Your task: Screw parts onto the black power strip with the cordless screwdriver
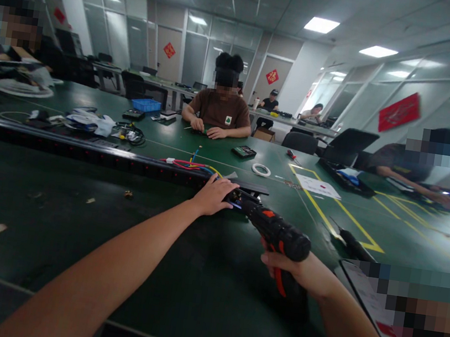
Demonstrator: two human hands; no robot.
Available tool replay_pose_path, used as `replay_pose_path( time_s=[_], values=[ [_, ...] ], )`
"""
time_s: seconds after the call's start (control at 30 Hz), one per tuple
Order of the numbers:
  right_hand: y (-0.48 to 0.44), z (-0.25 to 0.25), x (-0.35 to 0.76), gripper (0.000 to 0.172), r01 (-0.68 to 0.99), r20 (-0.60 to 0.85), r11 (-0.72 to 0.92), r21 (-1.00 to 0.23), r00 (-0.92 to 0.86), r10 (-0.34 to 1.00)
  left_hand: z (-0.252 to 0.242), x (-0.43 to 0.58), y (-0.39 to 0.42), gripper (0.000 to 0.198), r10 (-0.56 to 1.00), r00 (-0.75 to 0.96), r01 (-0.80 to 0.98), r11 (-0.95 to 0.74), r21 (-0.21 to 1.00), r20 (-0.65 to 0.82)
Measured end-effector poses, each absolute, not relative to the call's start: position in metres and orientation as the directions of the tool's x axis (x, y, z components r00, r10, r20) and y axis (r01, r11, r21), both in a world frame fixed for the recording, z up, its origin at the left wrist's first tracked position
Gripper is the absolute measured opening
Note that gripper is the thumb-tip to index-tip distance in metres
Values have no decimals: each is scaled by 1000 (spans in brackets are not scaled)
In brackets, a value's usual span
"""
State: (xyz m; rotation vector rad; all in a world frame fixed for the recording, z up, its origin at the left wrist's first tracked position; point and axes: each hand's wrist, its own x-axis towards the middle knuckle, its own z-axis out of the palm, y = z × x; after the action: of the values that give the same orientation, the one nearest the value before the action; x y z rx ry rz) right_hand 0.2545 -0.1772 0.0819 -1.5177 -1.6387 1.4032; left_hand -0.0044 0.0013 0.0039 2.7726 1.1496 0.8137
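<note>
My right hand (289,267) is wrapped around the grip of a black and orange cordless drill (279,231). The drill's front end points left at the right end of a long black metal rail (141,166), which lies across the table. Over that same end rests my left hand (215,194), fingers curled on the rail close to the drill's tip. Red, yellow and blue wires (186,163) come out of the rail just left of this hand. The exact contact between drill tip and rail is hidden by my fingers and shadow.
On the green table (83,249) lie a roll of white tape (261,170), a black box (244,151), tangled cables (129,133) and a blue basket (145,105). A person in a brown shirt (220,109) works opposite. Other people sit at left and right.
</note>
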Motion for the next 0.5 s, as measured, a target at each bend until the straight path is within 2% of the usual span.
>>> replay_pose_path(
  time_s=[0.5],
  values=[
    [-177, 82, 253, 42, 422, -274, -147, -895, -258, 927, 3, -4, 1, 66, 671, 587, 652, -724, 227, 453]
  ],
)
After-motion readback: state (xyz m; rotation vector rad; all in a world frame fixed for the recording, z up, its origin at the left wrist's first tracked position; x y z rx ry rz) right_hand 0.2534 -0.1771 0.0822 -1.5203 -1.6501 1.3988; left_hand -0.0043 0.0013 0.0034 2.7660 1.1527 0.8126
